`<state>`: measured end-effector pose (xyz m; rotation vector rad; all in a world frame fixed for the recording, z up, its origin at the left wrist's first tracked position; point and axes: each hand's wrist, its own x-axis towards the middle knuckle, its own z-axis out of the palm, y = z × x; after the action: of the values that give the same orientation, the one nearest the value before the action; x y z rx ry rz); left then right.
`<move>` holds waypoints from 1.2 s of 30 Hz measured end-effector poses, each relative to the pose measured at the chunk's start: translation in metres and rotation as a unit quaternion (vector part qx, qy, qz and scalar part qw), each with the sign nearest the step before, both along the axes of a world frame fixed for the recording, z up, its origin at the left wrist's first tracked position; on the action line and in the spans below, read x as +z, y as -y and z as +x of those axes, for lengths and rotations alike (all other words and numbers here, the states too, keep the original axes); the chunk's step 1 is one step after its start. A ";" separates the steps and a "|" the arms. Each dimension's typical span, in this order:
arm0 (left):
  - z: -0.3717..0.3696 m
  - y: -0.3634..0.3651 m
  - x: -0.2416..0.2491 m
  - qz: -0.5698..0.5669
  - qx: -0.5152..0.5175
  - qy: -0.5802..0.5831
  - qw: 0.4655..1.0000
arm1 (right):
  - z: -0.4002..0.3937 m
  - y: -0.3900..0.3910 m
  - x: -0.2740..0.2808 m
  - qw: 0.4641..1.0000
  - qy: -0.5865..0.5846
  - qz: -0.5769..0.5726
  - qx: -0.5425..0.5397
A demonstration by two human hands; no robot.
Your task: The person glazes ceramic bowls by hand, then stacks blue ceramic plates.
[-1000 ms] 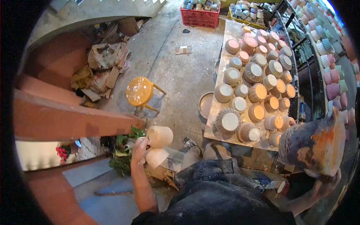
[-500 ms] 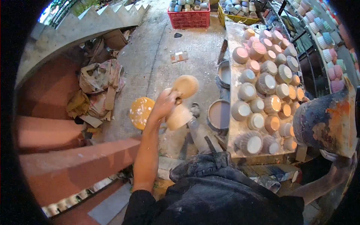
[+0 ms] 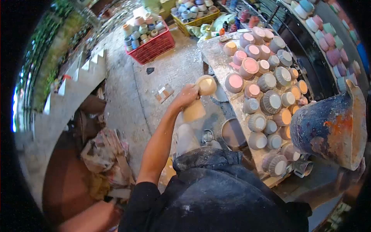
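My left hand (image 3: 188, 95) is closed around two cream-yellow pots. The upper pot (image 3: 206, 85) shows a round face to the camera, and the lower pot (image 3: 194, 111) hangs below my fingers, slightly blurred. At the right, my right hand (image 3: 361, 167) is partly hidden at the lower rim of a large paint-stained bucket (image 3: 328, 129), which it holds tilted on its side. Beside the bucket is a table (image 3: 216, 50) bearing several upside-down pots in pink, grey and orange, some ribbed.
A red crate (image 3: 152, 49) and a yellow crate (image 3: 199, 20) full of small pots stand at the back. Round basins (image 3: 233, 132) sit by the table's left edge. Shelves of coloured pots line the right; crumpled sacks (image 3: 102, 150) lie lower left, near a stepped wall (image 3: 73, 91).
The view has turned, and the table and crates appear shifted and tilted. My left hand, still holding both pots, is nearer the table in view. The bucket remains in my right hand.
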<state>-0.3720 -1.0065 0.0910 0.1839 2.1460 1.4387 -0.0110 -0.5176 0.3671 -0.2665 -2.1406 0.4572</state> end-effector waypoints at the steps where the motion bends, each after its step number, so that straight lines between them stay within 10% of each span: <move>1: -0.029 -0.006 -0.012 -0.017 -0.021 -0.011 1.000 | -0.005 0.014 -0.004 0.998 0.016 0.038 -0.049; 9: -0.211 -0.104 -0.076 -0.167 -0.302 -0.230 0.910 | -0.048 0.186 -0.037 0.846 -0.212 -0.489 -0.032; 19: -0.307 -0.203 -0.201 -0.121 -0.623 -0.214 0.742 | -0.179 0.414 -0.010 0.721 -0.363 -0.453 -0.379; 32: -0.335 -0.135 -0.035 0.006 -0.646 -0.366 0.669 | -0.221 0.478 -0.129 0.783 -0.184 -0.503 -0.316; 36: -0.334 -0.126 -0.064 -0.023 -0.655 -0.456 0.602 | -0.278 0.477 -0.155 0.754 -0.209 -0.498 -0.373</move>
<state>-0.7062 -0.8802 0.0265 2.2988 1.6413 0.2688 -0.2886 -0.9943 0.2124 -1.4054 -1.0160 1.0131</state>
